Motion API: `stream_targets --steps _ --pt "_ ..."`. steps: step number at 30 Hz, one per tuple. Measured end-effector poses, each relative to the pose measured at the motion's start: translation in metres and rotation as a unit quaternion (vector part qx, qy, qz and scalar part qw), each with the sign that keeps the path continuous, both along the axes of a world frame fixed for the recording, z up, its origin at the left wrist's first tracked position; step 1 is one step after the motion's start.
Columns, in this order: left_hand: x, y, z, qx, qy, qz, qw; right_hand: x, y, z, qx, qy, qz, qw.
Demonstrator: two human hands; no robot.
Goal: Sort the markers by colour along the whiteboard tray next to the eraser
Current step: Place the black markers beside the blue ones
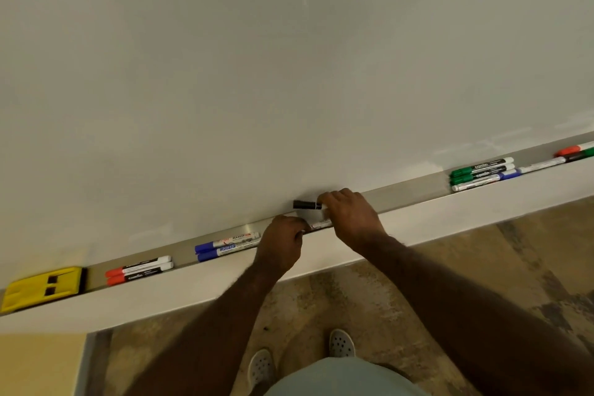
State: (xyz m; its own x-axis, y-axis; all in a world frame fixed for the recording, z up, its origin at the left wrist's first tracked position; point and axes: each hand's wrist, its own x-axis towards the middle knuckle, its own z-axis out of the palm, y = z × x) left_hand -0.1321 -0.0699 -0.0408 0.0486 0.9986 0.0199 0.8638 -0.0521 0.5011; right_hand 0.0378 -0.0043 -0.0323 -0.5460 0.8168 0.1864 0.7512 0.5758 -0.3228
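Seen from the head camera, a person is standing at a whiteboard (289,58), looking down at the tray (414,202) that is running along its bottom edge from lower left to upper right.

The right hand (348,215) is closing its grip around a black-capped marker (307,204); the cap is sticking out to the left of the fingers, just above the tray and against the board. The left hand (283,243) is curling at the tray's front edge, its grip pinching the end of another marker (319,224) that is lying in the tray between the two hands; its cap colour is hidden.

At the tray's far left a yellow eraser (45,288) is lying flat. Just right of it two red-capped markers (139,270) are lying side by side, then, after a short gap, two blue-capped markers (226,244) are touching each other, their far ends reaching the left hand.

Right of the hands a bare stretch of tray is staying open up to a cluster of green-capped markers (480,169) with a blue one at the front. More markers (572,154), red, green and black, are lying at the frame's right edge.
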Motion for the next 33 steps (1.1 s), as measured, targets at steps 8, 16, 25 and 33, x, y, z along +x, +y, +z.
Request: stream_targets --steps 8,16,25,33 --pt "-0.004 -0.014 -0.004 -0.009 0.113 -0.089 0.99 -0.018 -0.001 -0.012 -0.053 -0.022 0.071 0.996" --pt "-0.012 -0.017 0.001 0.063 0.048 -0.068 0.995 -0.003 -0.012 0.001 -0.017 0.048 0.0 0.999" --pt "-0.031 -0.007 0.015 0.116 -0.103 0.099 0.983 0.018 -0.041 -0.016 -0.024 0.105 -0.188 0.976" --pt "0.022 0.015 0.021 0.087 -0.06 -0.004 0.994 0.06 -0.033 -0.012 -0.034 0.117 -0.242 0.963"
